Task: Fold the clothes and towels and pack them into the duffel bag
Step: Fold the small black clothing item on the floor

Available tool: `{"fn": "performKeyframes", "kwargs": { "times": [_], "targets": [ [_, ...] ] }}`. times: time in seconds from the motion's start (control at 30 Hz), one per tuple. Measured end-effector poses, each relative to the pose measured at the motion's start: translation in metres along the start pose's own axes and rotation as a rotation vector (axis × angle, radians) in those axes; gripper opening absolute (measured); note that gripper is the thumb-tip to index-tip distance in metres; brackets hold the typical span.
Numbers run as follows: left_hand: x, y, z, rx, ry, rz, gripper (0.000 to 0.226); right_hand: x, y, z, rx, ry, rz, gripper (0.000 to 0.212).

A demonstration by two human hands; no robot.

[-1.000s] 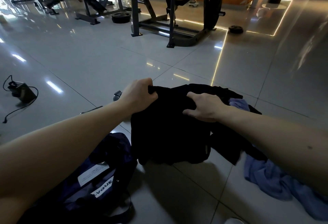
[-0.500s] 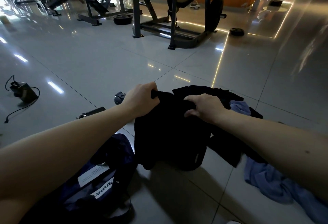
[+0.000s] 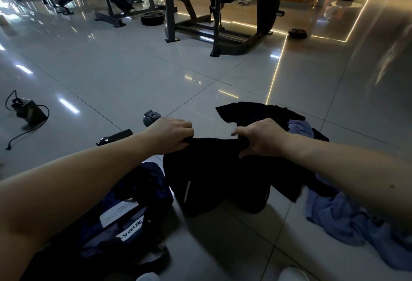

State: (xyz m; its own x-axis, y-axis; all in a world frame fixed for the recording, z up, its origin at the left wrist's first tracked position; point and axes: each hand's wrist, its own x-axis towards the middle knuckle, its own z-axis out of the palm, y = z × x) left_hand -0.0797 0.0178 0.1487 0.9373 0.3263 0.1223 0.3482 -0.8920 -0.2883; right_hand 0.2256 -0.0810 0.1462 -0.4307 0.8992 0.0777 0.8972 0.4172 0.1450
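Note:
I hold a black pair of shorts (image 3: 214,173) by its top edge above the tiled floor. My left hand (image 3: 171,134) grips the left corner and my right hand (image 3: 260,138) grips the right corner, so the cloth hangs down between them. A second black garment (image 3: 252,111) lies flat on the floor just beyond my hands. A blue towel (image 3: 334,216) lies crumpled at the right, partly under my right forearm. The dark blue duffel bag (image 3: 124,214) sits open at the lower left, under my left forearm.
A dark bottle (image 3: 151,117) and a flat black object (image 3: 116,136) lie left of my hands. A small box with a cable (image 3: 29,111) sits at far left. Gym benches and weight plates (image 3: 214,8) stand at the back. My white shoe tips (image 3: 292,274) show at the bottom.
Both hands have moved apart and toward me, pulling the shorts' top edge taut and off the pile. The black garment behind is now uncovered on the floor.

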Motion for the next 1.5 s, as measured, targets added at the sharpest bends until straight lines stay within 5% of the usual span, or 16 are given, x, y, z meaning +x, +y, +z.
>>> {"fn": "performKeyframes", "kwargs": {
  "times": [0.1,0.27,0.53,0.7,0.93,1.07,1.17,1.3,1.37,1.5],
  "targets": [
    [0.008,0.022,0.007,0.066,-0.099,-0.042,0.010,-0.002,-0.014,0.013,-0.058,0.024,-0.104,0.027],
    [0.024,0.043,0.004,0.107,-0.294,-0.172,0.021,-0.002,-0.025,0.017,-0.025,-0.051,0.040,0.028],
    [0.034,0.055,-0.010,-0.315,-0.188,-0.393,0.016,0.009,-0.025,-0.010,0.484,-0.018,0.421,0.027],
    [0.052,0.062,-0.027,-0.697,-0.054,-0.717,0.043,0.023,-0.019,-0.036,0.604,-0.015,0.612,0.034],
    [0.074,0.059,-0.061,-0.850,0.153,-0.918,0.037,0.035,-0.031,-0.064,1.119,0.081,0.872,0.025],
    [0.074,0.065,-0.066,-1.076,0.231,-0.899,0.027,0.039,-0.041,-0.070,1.500,0.098,0.932,0.020],
    [0.067,0.070,-0.070,-1.380,0.219,-0.700,0.030,0.039,-0.043,-0.071,1.700,0.170,0.981,0.016],
    [0.057,0.062,-0.062,-1.136,0.113,-0.539,0.076,0.036,-0.043,-0.075,1.897,0.177,0.918,0.025],
    [0.055,0.053,-0.055,-1.026,0.137,-0.517,0.078,0.035,-0.042,-0.075,1.966,0.136,0.875,0.030],
    [0.050,0.033,-0.052,-1.083,0.303,-0.584,0.046,0.033,-0.032,-0.063,1.591,0.066,0.848,0.028]
  ]
}}
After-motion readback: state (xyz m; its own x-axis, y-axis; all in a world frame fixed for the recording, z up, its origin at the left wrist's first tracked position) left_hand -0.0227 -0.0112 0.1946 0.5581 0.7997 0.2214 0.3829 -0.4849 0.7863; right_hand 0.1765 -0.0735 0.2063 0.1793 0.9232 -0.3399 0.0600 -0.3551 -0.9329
